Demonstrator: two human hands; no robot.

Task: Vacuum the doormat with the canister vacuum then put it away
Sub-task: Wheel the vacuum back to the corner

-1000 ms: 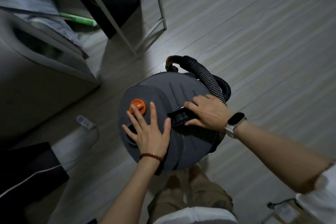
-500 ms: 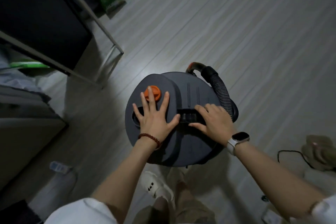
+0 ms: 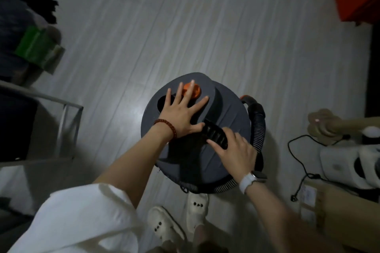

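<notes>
- Dim room, pale plank floor [image 3: 216,26]; metal frame at left, loose black cord [image 3: 296,162] at right.
- Canister vacuum [image 3: 226,113] stands on the floor just ahead of the person's slippers [image 3: 197,209], ribbed hose [image 3: 258,129] wrapped around its right side.
- Left hand [image 3: 181,113] flat on the lid, fingers spread, fingertips over the orange knob [image 3: 192,92].
- Right hand [image 3: 236,152] rests at the black carry handle [image 3: 216,135], fingers loosely together; not clearly clamped.
- Judgement: rigid, bulky, probably heavy; smooth lid offers no grip, so take the handle. Hose is floppy and may trail.

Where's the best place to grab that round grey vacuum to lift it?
Probably the black ribbed handle across the middle of the canister vacuum lid, taken from above. It sits centred, so the drum should hang level. The right hand already rests there; the left hand lies flat on the lid.
</notes>
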